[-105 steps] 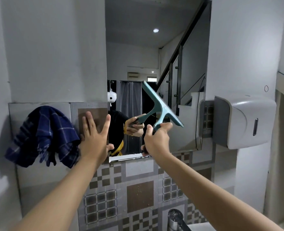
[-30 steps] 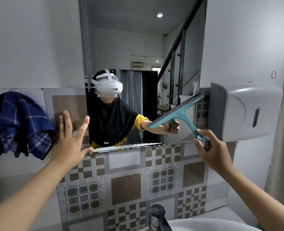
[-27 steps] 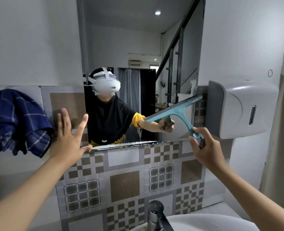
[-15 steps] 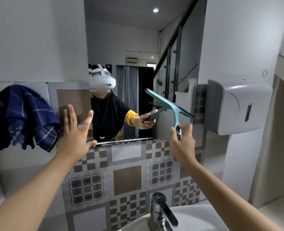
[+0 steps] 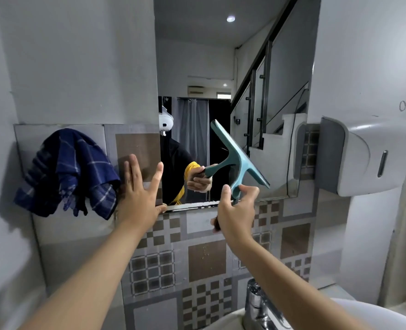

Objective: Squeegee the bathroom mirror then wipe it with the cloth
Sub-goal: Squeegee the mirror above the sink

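The tall mirror [image 5: 276, 67] hangs on the wall in front of me. My right hand [image 5: 236, 214] grips the handle of a teal squeegee [image 5: 239, 154], whose blade slants from upper left to lower right against the mirror's lower middle. My left hand [image 5: 141, 196] is spread flat on the tiled wall at the mirror's lower left corner and holds nothing. A dark blue checked cloth [image 5: 69, 172] hangs on the wall left of that hand, a short gap from my fingers.
A grey-white wall dispenser [image 5: 366, 156] juts out right of the mirror. A chrome tap [image 5: 260, 306] and the white basin rim [image 5: 364, 313] sit below at the lower right. Patterned tiles [image 5: 206, 260] cover the wall under the mirror.
My right hand has carried the squeegee left from the mirror's right edge to its lower middle, and the blade has tipped to slant the other way. My left hand stays on the wall.
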Available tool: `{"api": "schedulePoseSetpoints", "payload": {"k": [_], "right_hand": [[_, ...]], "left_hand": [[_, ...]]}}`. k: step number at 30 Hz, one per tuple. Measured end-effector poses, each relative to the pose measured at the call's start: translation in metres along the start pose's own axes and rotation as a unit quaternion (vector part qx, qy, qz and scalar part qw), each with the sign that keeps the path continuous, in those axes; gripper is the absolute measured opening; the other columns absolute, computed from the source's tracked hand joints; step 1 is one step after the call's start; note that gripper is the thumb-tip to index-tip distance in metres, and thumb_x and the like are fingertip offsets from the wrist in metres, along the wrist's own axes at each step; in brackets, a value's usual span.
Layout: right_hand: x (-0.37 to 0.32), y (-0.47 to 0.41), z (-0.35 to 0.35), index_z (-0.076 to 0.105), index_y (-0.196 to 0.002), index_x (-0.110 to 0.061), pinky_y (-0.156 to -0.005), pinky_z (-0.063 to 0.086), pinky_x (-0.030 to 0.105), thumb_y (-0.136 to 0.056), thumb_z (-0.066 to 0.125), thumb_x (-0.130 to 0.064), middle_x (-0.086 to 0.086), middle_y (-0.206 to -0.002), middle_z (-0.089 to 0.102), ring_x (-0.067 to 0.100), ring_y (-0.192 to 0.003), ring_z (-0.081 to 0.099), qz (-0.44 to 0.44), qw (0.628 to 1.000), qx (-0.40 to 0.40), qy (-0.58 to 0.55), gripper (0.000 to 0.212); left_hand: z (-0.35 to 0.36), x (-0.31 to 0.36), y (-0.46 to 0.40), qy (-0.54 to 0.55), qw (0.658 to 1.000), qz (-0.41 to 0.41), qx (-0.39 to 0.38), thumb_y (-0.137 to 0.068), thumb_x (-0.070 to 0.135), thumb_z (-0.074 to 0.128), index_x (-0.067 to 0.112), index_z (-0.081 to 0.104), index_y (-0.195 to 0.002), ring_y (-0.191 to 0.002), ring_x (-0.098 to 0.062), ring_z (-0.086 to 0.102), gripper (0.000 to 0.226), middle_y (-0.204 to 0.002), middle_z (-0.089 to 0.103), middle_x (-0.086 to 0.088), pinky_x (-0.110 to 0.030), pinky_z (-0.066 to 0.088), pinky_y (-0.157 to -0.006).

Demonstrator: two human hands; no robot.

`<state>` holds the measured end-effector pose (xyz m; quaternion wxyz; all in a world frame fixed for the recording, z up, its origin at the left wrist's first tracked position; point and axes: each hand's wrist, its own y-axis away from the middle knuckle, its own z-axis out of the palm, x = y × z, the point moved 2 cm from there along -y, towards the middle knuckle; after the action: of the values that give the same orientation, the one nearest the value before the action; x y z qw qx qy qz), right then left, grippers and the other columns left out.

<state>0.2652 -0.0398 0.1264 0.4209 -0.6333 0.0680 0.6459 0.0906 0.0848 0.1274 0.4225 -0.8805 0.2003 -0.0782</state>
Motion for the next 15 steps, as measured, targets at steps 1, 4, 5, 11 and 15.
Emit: {"api": "schedulePoseSetpoints", "payload": {"k": [1, 4, 5, 11, 15], "right_hand": [[0.001, 0.004, 0.008, 0.033, -0.106, -0.019, -0.033, 0.043, 0.026, -0.098, 0.05, -0.024, 0.009, -0.062, 0.048, 0.019, -0.035, 0.05, -0.005, 1.0, -0.005, -0.003, 0.019], [0.004, 0.012, 0.027, 0.032, -0.104, -0.019, -0.034, 0.044, 0.028, -0.098, 0.051, -0.023, 0.008, -0.061, 0.049, 0.022, -0.036, 0.05, -0.026, 1.0, -0.006, -0.006, 0.019], [0.006, 0.012, 0.031, 0.032, -0.104, -0.02, -0.035, 0.046, 0.031, -0.098, 0.051, -0.023, 0.008, -0.062, 0.05, 0.024, -0.037, 0.051, -0.03, 1.0, 0.001, -0.002, 0.02], [0.017, 0.021, 0.045, 0.032, -0.101, -0.027, -0.04, 0.047, 0.047, -0.095, 0.054, -0.028, 0.015, -0.063, 0.053, 0.028, -0.045, 0.051, -0.071, 0.996, -0.004, 0.051, 0.023], [0.017, 0.028, 0.046, 0.034, -0.104, -0.027, -0.038, 0.041, 0.037, -0.095, 0.056, -0.025, 0.01, -0.057, 0.049, 0.021, -0.043, 0.046, -0.12, 0.989, -0.023, 0.078, 0.024]], "left_hand": [[0.001, 0.0, 0.0, -0.002, 1.0, 0.003, 0.005, -0.069, 0.052, 0.072, 0.033, -0.013, -0.147, -0.14, -0.042, -0.02, 0.117, -0.149, -0.033, -0.023, -0.054, 0.041, -0.101], [0.002, -0.003, 0.0, -0.003, 1.0, 0.011, 0.016, -0.066, 0.053, 0.074, 0.031, -0.009, -0.148, -0.14, -0.045, -0.011, 0.118, -0.151, -0.024, -0.026, -0.052, 0.047, -0.092], [0.003, -0.003, 0.0, 0.0, 1.0, 0.012, 0.019, -0.065, 0.053, 0.075, 0.03, -0.006, -0.149, -0.14, -0.046, -0.008, 0.118, -0.151, -0.021, -0.027, -0.052, 0.048, -0.091], [0.008, -0.007, -0.001, -0.003, 0.999, 0.025, 0.033, -0.063, 0.055, 0.074, 0.029, -0.012, -0.148, -0.139, -0.046, -0.013, 0.124, -0.149, -0.03, -0.026, -0.056, 0.033, -0.104], [0.011, -0.008, 0.011, 0.013, 0.999, 0.04, 0.033, -0.069, 0.052, 0.072, 0.029, 0.0, -0.149, -0.14, -0.044, -0.011, 0.11, -0.15, -0.027, -0.024, -0.054, 0.029, -0.106]]}}
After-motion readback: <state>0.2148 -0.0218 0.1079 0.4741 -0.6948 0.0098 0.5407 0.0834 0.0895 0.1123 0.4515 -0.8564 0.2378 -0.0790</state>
